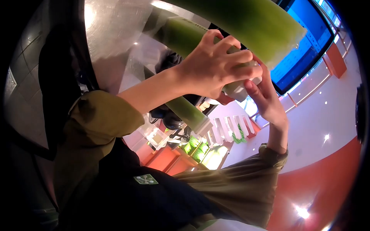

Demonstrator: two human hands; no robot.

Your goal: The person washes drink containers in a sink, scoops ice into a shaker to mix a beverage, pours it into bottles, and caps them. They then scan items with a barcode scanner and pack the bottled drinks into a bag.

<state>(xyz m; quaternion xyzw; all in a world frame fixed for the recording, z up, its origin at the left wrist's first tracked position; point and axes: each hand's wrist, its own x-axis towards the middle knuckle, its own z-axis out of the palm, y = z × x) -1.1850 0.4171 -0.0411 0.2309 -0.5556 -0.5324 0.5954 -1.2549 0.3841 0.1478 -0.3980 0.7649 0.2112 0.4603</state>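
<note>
The view is strongly tilted, with ceiling lights low at the right. My left hand (221,65) wraps its bent fingers over the pale, translucent end of a tall green-filled container (179,32). On the other side, my right hand (268,102) closes round the same end, its thumb on the near side and its fingers mostly behind it. Whether a separate lid sits there, I cannot tell. A larger-looking green container (246,23) is close to the camera above my hands. Below my left forearm lies another green container (189,113) with a clear end.
A shiny metal counter (111,42) is at the upper left. A blue-lit screen (302,46) stands beyond the containers at the right. Several white upright strips (231,129) and lit green panels (198,152) are in the background. Dark floor tiles (29,57) show at the far left.
</note>
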